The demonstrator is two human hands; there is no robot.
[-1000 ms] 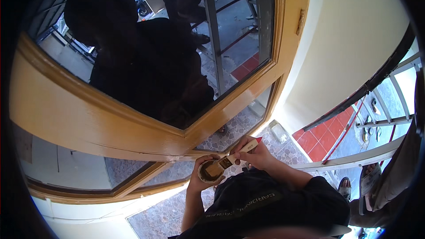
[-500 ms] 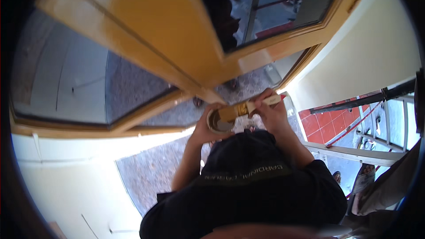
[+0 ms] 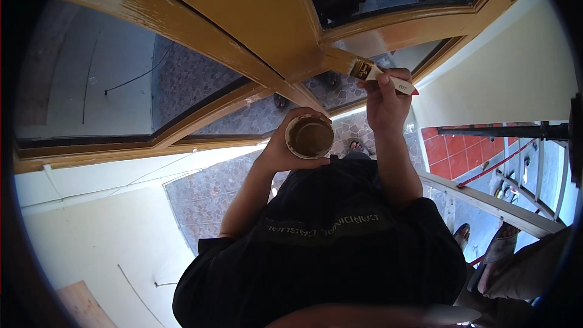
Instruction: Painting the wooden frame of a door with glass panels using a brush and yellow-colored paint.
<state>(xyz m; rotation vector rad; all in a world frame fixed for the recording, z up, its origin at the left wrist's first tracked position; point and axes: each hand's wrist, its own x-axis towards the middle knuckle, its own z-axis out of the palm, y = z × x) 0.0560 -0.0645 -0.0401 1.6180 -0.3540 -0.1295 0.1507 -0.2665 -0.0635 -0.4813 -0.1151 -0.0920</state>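
My left hand (image 3: 280,152) is wrapped round a small round pot (image 3: 289,136), its mouth facing up. Brown paint or varnish (image 3: 311,140) shows inside. To the right and farther forward, my right hand (image 3: 388,106) grips a flat paintbrush (image 3: 365,71) by its pale, red-tipped handle. The brush points left, and its brown-coated bristles overlap the lower edge of a yellow-brown wooden frame (image 3: 285,36); they appear to touch it. Dark glass panes (image 3: 200,79) are set in the wood.
A cream wall (image 3: 486,91) rises on the right. Beyond it are red tiles (image 3: 452,158), a metal ladder-like frame (image 3: 498,203) and another person's sandalled foot (image 3: 501,249). A white surface (image 3: 109,237) lies at left, beside the stone-patterned floor (image 3: 206,200).
My right hand has moved the brush from over the pot, forward and right to the wooden frame. The pot stays in my left hand, slightly nearer to me, with its mouth now uncovered.
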